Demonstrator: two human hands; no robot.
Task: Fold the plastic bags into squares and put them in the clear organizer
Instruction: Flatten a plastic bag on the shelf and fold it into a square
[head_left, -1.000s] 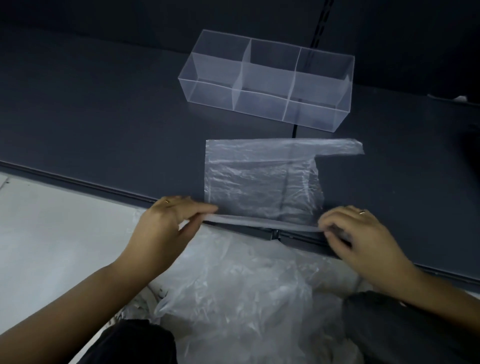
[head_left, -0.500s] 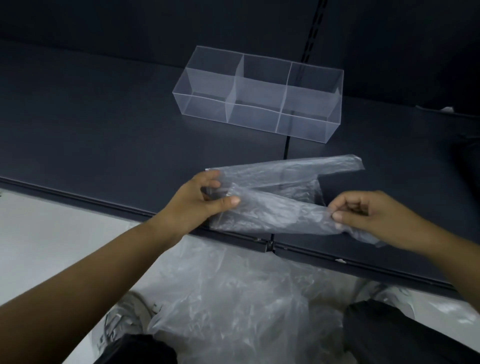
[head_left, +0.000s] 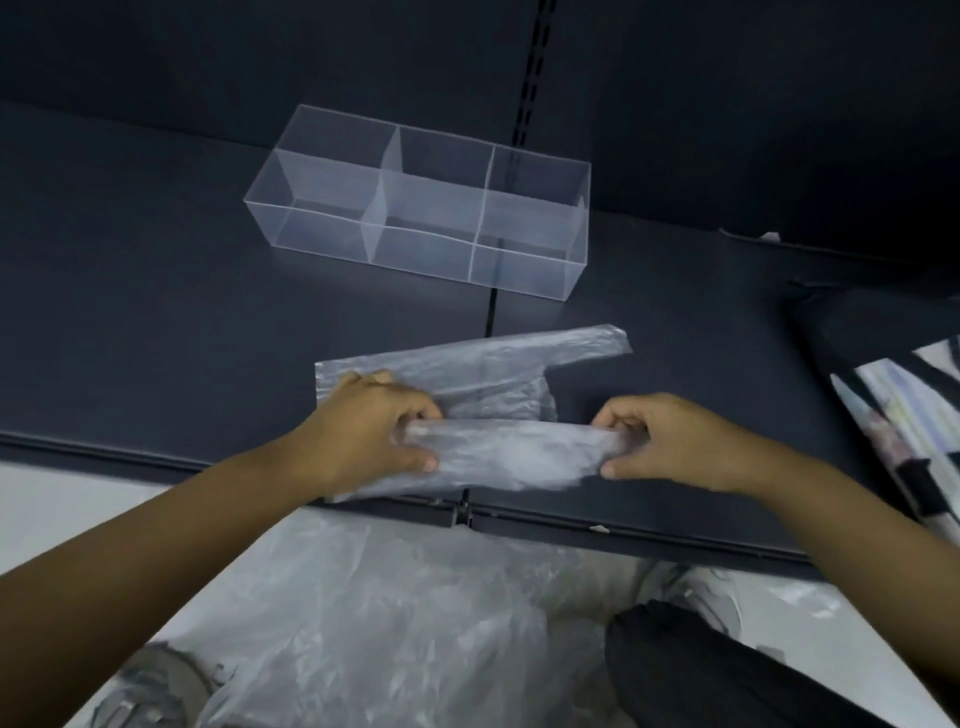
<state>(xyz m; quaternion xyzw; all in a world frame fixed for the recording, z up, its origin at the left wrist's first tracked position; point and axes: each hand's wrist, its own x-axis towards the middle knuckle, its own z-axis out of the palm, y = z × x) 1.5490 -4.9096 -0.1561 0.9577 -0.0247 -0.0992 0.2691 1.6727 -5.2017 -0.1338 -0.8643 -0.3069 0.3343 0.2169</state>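
A clear plastic bag (head_left: 483, 364) lies flat on the dark shelf (head_left: 156, 322), its handle strip pointing right. The bag's near edge is lifted and folded toward the far side. My left hand (head_left: 369, 431) pinches the left end of that folded flap, and my right hand (head_left: 670, 441) pinches the right end, thumbs underneath. The clear organizer (head_left: 421, 208), with three compartments in a row, stands beyond the bag and holds nothing.
A loose heap of clear plastic bags (head_left: 384, 618) lies on the light floor below the shelf's front edge (head_left: 623, 530). A dark bag with a striped item (head_left: 893, 431) sits at the right. My dark trouser knee (head_left: 727, 670) shows at lower right.
Both hands have lifted the bag's near edge from the shelf front and carried it toward the far side, folding it over the bag. The camera has tilted, shifting the scene.
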